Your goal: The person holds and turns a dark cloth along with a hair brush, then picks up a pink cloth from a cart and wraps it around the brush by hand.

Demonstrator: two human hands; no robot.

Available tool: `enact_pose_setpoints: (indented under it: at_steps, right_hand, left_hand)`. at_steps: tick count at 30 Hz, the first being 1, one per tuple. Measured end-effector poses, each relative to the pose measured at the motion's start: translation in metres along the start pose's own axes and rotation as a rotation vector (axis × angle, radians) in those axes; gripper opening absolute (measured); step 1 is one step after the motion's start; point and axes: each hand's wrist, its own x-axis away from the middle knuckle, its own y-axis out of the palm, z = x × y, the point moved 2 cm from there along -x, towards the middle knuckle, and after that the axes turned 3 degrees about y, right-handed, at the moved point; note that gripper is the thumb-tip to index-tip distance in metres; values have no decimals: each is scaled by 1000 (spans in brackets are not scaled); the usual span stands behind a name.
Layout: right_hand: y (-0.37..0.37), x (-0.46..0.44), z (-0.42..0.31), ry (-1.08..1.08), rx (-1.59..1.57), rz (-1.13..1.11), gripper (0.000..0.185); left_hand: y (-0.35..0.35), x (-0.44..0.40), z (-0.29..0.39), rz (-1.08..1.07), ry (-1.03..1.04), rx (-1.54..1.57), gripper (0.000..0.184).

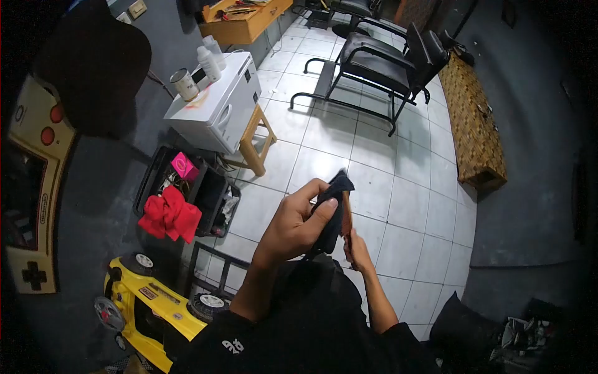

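Observation:
My left hand is closed on a dark cloth, with the thumb pressed on its front. The folded cloth stands up in front of my body, its top edge above the thumb. Just to its right, a brown flat object touches or lies close against the cloth. Lower down, my right hand is closed round the bottom end of that brown object. What the brown object is cannot be made out.
A black chair stands ahead, with a woven box along the right wall. At left are a white cabinet with bottles, a wooden stool, a red cloth on a black bin and a yellow toy car.

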Motion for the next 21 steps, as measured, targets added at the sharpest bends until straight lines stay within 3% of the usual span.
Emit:
enact_pose_setpoints:
  at_steps: [4,7,8,11,12,13,16,17,19,21]
  right_hand:
    - [24,50,-72,-309,-487,-236,61]
    - [42,78,-101,-494,-428,-266,70]
    - [41,73,-100,-437,-344,-422,72]
    - [51,55,-89,-319,-245,-358,64]
    - [53,43,-83,-361,145,-237,54]
    - [49,7,-37,-283,37,-308,45]
    - [42,-19,19,-320,571,-219,47]
    - [35,-26,44,-219,765,-188,45]
    - [13,-35,95,14,1056,-141,43]
    - [-10,-40,130,262,1240,-103,45]
  left_hand:
    - [7,-2,0,32,11,-267,32]
    - [12,-2,-2,-9,-7,-332,33]
    - [16,-1,3,-36,18,-357,33]
    - [12,0,6,-101,99,-532,35]
    - [12,2,10,-83,127,-509,35]
    - [9,2,7,-62,162,-517,36]
    - [-7,6,3,154,221,-399,39]
    - [-8,10,22,236,333,-434,39]
    - [-14,17,36,308,304,-130,36]
    - [-12,25,43,435,361,-84,33]
